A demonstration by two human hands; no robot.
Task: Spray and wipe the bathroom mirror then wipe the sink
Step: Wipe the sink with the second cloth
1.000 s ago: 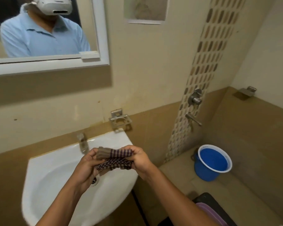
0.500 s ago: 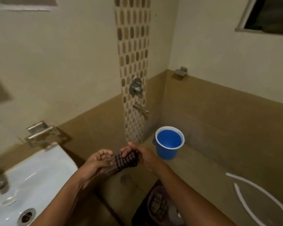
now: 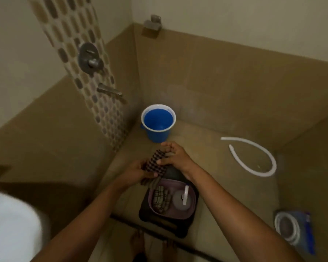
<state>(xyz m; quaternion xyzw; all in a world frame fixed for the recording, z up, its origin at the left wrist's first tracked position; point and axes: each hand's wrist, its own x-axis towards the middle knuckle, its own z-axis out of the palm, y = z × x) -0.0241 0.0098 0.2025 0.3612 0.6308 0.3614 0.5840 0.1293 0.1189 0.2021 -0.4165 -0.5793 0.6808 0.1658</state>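
A folded checked cloth (image 3: 156, 163) is held between both hands above the floor. My left hand (image 3: 135, 172) grips its lower part, and my right hand (image 3: 175, 155) pinches its upper edge with the thumb while the fingers stay loosely bent. Directly below sits a purple tub (image 3: 153, 204) on a black stool (image 3: 180, 226). Inside the tub lie another checked cloth (image 3: 161, 198) and a spray bottle (image 3: 182, 199) with a white nozzle. Only a blurred white corner of the sink (image 3: 9, 225) shows at the lower left. The mirror is out of view.
A blue bucket (image 3: 158, 123) stands in the shower corner under a wall tap (image 3: 110, 91) and mixer knob (image 3: 90, 58). A white hose (image 3: 254, 156) curls on the floor at right. A round drain fitting (image 3: 290, 226) lies at the far right. My bare feet (image 3: 138, 242) show at the bottom.
My view has swung right and downward, away from the mirror and sink toward the floor. Both hands carried the cloth from over the sink to above the purple tub.
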